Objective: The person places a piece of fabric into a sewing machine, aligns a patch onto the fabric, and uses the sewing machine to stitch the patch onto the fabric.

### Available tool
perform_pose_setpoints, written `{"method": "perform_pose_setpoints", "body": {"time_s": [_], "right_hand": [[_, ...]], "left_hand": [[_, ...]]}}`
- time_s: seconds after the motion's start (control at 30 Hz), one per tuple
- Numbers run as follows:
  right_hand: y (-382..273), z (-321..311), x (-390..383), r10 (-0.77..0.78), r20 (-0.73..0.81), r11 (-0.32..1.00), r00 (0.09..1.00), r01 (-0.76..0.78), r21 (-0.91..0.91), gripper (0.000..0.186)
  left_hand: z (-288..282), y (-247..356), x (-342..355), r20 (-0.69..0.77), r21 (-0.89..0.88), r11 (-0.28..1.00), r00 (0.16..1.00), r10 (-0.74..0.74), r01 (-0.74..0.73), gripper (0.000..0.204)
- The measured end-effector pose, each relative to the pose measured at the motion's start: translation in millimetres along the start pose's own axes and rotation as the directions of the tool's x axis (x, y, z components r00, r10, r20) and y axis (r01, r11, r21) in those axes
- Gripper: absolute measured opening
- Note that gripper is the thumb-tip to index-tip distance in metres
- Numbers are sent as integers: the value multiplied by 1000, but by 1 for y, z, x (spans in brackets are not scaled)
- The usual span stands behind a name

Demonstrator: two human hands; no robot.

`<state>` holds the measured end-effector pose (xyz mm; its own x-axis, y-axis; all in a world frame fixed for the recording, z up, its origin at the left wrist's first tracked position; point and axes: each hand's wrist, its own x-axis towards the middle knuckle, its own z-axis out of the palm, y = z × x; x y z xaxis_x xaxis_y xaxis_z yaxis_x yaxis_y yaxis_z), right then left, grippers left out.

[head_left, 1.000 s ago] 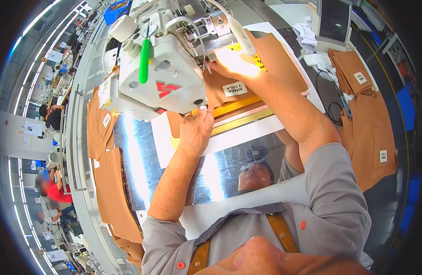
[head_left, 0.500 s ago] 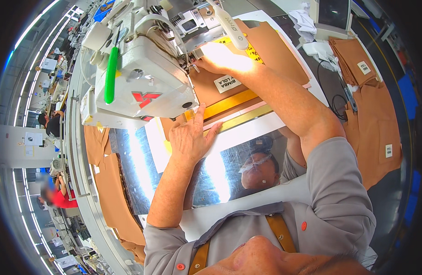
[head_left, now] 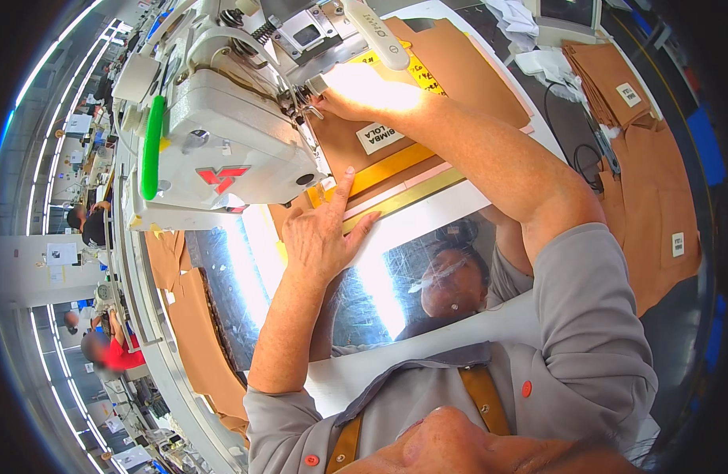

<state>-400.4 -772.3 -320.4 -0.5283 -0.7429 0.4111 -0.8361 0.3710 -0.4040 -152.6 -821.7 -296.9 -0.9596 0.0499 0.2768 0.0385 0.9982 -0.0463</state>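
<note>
My left hand (head_left: 320, 229) lies with fingers apart, index fingertip on a yellow strip (head_left: 392, 164) of the jig over the brown fabric piece (head_left: 490, 87), just right of a white sewing machine (head_left: 222, 134) with a green handle (head_left: 152, 146). My right hand (head_left: 356, 99) reaches in beside the needle area (head_left: 305, 99); strong glare washes out much of it, and I cannot make out what its fingers grip. A labelled tag (head_left: 380, 137) lies on the fabric below it, and a yellow marked sheet (head_left: 419, 71) shows above it.
Brown fabric pieces lie at left (head_left: 202, 340) and right (head_left: 648, 213). A folded stack (head_left: 597, 79), white cloths (head_left: 546, 67), a monitor (head_left: 565, 12) and black cable (head_left: 585, 150) are at upper right. A shiny metal plate (head_left: 411, 292) fronts me. Co-workers (head_left: 115, 351) sit far left.
My left hand has loosened from a curled grip at the machine's edge and spread over the yellow strip. My right hand has shifted up and left in view, along with the machine.
</note>
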Motion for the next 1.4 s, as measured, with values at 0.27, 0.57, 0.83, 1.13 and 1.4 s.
{"method": "perform_pose_setpoints", "body": {"time_s": [0.27,0.57,0.83,1.13,1.4], "right_hand": [[2,15,0,-22,-79,994,997,14,-106,22],[1,10,-10,-137,-98,989,986,130,-75,18],[5,18,-7,-127,-108,974,986,144,173,15],[2,14,-6,37,-11,974,999,-33,226,13],[-1,14,-2,21,-15,965,1000,-16,260,17]], "left_hand": [[1,-3,0,17,-39,998,999,-38,39,59],[12,-13,-6,-53,-208,974,993,-103,89,58],[8,-11,-7,49,-280,948,989,-142,150,57],[7,-60,-24,141,-499,821,961,-240,278,42],[75,-167,3,-354,-195,956,924,141,-221,13]]}}
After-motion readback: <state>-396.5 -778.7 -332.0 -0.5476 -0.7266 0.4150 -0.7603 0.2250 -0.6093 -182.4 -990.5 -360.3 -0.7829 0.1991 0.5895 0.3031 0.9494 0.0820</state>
